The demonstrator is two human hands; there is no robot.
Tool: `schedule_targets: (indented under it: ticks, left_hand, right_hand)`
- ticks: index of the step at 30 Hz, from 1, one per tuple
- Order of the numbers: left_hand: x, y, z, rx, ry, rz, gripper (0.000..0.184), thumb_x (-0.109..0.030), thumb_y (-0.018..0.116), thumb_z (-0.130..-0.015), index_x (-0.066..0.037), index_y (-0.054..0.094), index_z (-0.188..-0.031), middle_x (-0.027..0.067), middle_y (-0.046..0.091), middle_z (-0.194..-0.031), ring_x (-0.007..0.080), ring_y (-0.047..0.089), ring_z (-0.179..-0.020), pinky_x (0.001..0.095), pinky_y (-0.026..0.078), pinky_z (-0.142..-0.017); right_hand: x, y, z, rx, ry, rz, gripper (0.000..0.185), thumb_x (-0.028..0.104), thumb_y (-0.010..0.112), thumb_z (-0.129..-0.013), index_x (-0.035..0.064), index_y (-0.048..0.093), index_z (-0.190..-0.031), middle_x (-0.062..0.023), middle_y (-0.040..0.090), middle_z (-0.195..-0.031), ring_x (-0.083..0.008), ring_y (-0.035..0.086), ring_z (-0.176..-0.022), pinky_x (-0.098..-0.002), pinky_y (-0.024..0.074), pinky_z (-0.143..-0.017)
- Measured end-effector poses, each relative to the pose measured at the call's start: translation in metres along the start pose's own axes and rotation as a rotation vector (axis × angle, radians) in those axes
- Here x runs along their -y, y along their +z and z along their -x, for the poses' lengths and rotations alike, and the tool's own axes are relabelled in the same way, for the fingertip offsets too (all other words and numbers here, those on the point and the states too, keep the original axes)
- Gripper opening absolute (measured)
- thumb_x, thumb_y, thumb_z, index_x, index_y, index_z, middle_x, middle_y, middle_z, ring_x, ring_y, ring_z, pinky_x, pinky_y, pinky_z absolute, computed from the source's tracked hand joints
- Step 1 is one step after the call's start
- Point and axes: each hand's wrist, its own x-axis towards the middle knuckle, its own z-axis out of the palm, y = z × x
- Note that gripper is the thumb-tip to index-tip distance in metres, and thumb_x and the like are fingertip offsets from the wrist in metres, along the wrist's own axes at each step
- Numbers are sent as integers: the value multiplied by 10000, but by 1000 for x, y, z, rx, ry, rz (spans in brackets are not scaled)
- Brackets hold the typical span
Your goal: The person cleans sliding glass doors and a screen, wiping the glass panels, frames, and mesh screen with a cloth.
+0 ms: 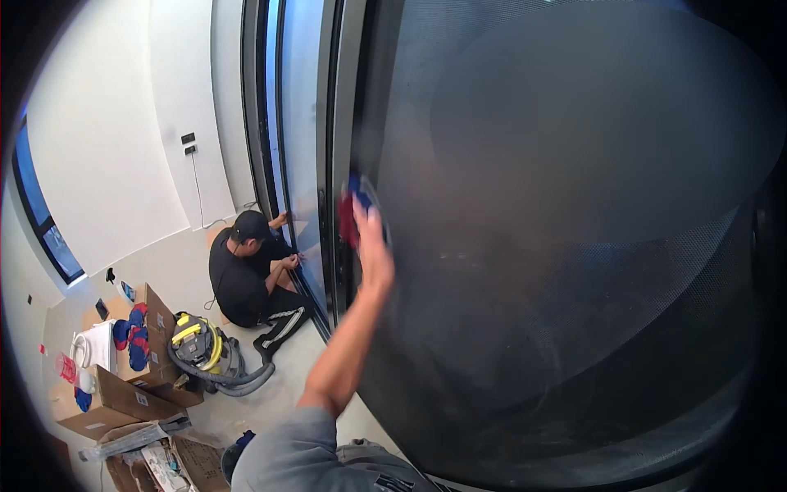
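Note:
My left hand (374, 254) is raised on the outstretched arm and holds a red and blue cloth (349, 220). The cloth is at the dark upright frame (334, 148) of a tall door or window, beside a large mesh screen panel (508, 328). Hand and cloth are slightly smeared by motion; whether the cloth touches the frame is hard to tell. The grey sleeve (283, 447) of this arm shows at the bottom. My right hand is out of view.
A person in black (238, 275) sits on the floor at the lower door track, both hands there. Behind them stands a yellow and black vacuum cleaner (201, 344) with its hose. Cardboard boxes (123, 402) at lower left carry red and blue cloths (138, 340). An opened carton (197, 463) lies nearer.

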Motion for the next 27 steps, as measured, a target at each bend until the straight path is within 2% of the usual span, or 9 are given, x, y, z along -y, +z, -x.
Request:
schedule_targets:
  ticks: [4, 8, 11, 14, 16, 19, 24, 26, 27]
  left_hand:
    - [-159, 78, -133, 198, 520, -96, 782, -554, 345, -1084, 44, 283, -1584, 226, 295, -1650, 366, 245, -1540, 454, 173, -1259]
    - [-235, 118, -52, 415, 1115, -339, 848, -577, 554, -969, 85, 410, -1480, 373, 300, -1576, 550, 243, -1489, 597, 177, -1235]
    - [-202, 93, 50, 983, 1069, -288, 890, -622, 578, -927, 46, 428, -1495, 346, 301, -1587, 521, 295, -1484, 591, 251, -1215]
    - [-153, 61, 54, 1288, 898, -349, 843, -720, 491, -939, -56, 538, -1457, 277, 483, -1495, 477, 390, -1442, 618, 325, -1157]
    - [-155, 56, -8, 994, 1105, -614, 830, -697, 528, -932, -34, 566, -1429, 274, 539, -1439, 480, 395, -1435, 605, 318, -1162]
    - [-170, 75, -132, 297, 1061, -630, 721, -375, 561, -995, 34, 348, -1548, 287, 281, -1638, 478, 283, -1506, 573, 238, -1225]
    - [-296, 154, -232, 142, 546, -42, 933, -680, 256, -1045, 69, 214, -1600, 275, 193, -1678, 377, 135, -1579, 429, 94, -1276]
    - [-331, 199, -243, 166, 825, -187, 819, -620, 277, -1071, 12, 307, -1592, 261, 262, -1658, 394, 200, -1560, 467, 121, -1273]
    - [-343, 225, -239, 122, 1243, -429, 755, -587, 312, -1076, -22, 367, -1575, 265, 264, -1656, 413, 208, -1553, 502, 140, -1266]
  right_hand:
    - [0, -7, 3, -11, 15, -21, 244, 333, 637, -993, 92, 669, -969, -103, 696, -893, -257, 700, -799, -453, 565, -737]
    - [-5, -9, 2, -8, 24, -26, 244, 335, 636, -993, 94, 667, -974, -101, 694, -895, -255, 699, -802, -453, 565, -740]
    - [-11, -8, 3, -7, 26, -42, 244, 337, 635, -993, 95, 666, -977, -99, 692, -896, -254, 698, -804, -454, 565, -741]
    - [-17, -9, 2, -12, 23, -66, 244, 338, 634, -994, 97, 665, -980, -97, 690, -897, -253, 697, -806, -455, 565, -743]
    - [-21, -10, 5, -17, 23, -81, 244, 339, 634, -994, 98, 664, -982, -96, 689, -898, -252, 696, -808, -455, 565, -744]
    - [-21, -16, 8, -26, 26, -111, 244, 341, 633, -994, 99, 663, -985, -95, 687, -899, -251, 696, -810, -456, 564, -746]
    - [-30, -34, 22, -76, 51, -180, 244, 344, 632, -994, 101, 661, -991, -92, 684, -901, -250, 694, -813, -457, 564, -749]
    - [-40, -42, 34, -107, 89, -236, 244, 345, 632, -995, 102, 660, -993, -90, 683, -902, -249, 693, -815, -457, 564, -750]
    - [-48, -45, 40, -121, 123, -265, 244, 345, 631, -995, 103, 659, -994, -90, 682, -902, -249, 693, -816, -458, 564, -751]
